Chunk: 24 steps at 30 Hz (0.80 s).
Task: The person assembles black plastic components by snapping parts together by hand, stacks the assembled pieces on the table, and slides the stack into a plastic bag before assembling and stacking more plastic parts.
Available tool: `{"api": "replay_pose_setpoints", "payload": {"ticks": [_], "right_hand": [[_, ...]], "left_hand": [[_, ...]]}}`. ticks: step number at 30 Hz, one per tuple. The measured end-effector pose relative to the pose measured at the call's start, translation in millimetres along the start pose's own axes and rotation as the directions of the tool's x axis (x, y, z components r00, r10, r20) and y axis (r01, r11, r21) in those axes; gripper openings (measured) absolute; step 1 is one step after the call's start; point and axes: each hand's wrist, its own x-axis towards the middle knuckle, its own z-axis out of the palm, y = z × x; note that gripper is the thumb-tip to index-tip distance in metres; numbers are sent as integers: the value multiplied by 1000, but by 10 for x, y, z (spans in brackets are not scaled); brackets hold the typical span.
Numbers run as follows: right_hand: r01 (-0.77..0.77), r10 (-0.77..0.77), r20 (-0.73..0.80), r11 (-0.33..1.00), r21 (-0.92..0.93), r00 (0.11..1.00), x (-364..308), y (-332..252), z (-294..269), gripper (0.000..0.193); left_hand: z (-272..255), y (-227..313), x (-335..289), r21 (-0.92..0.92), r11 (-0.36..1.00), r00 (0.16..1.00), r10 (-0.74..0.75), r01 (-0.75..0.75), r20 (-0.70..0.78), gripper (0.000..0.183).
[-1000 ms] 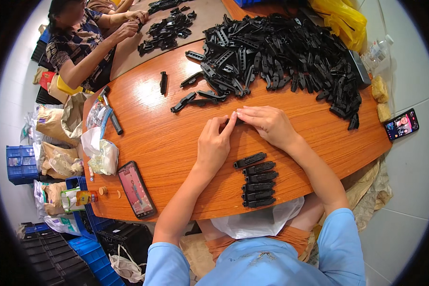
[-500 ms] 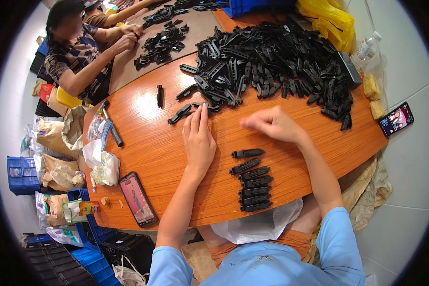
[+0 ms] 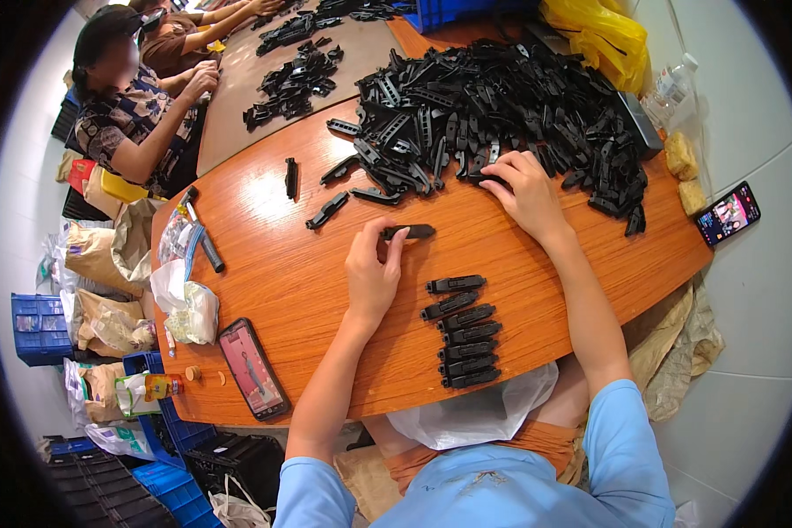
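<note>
My left hand (image 3: 374,268) pinches a small, long black plastic part (image 3: 418,231) between thumb and fingers, just over the wooden table (image 3: 282,264). At the near edge of a big heap of similar black parts (image 3: 502,106), my right hand (image 3: 530,198) closes its thumb and fingers on another black plastic part (image 3: 487,179), partly covered by the fingers. Several black parts lie stacked in a column (image 3: 469,334) near the table's front edge, roughly side by side. Left of the heap, a few loose parts (image 3: 327,211) lie apart, one of them (image 3: 291,178) farther left.
A phone (image 3: 255,368) lies at the left front and another phone (image 3: 728,216) at the right edge. A screwdriver-like tool (image 3: 209,251) and plastic bags (image 3: 189,308) sit on the left. Across the table, co-workers handle smaller piles (image 3: 295,84). A yellow bag (image 3: 598,40) stands behind the heap.
My left hand has drawn back from the loose parts toward me and now holds a black part. My right hand has moved forward to the heap and gripped a part there.
</note>
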Motion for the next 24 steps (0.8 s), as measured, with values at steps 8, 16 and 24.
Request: {"api": "replay_pose_setpoints", "payload": {"ticks": [8, 16, 24], "right_hand": [[63, -66, 26, 992, 111, 997, -15, -159, 6, 26], [202, -298, 187, 890, 408, 936, -123, -556, 222, 32], [323, -350, 82, 917, 236, 933, -158, -575, 277, 32]], "left_hand": [[39, -43, 12, 185, 951, 969, 247, -246, 16, 14], [66, -37, -35, 157, 976, 989, 147, -151, 36, 35], [118, -31, -108, 510, 707, 865, 464, -491, 190, 55]]}}
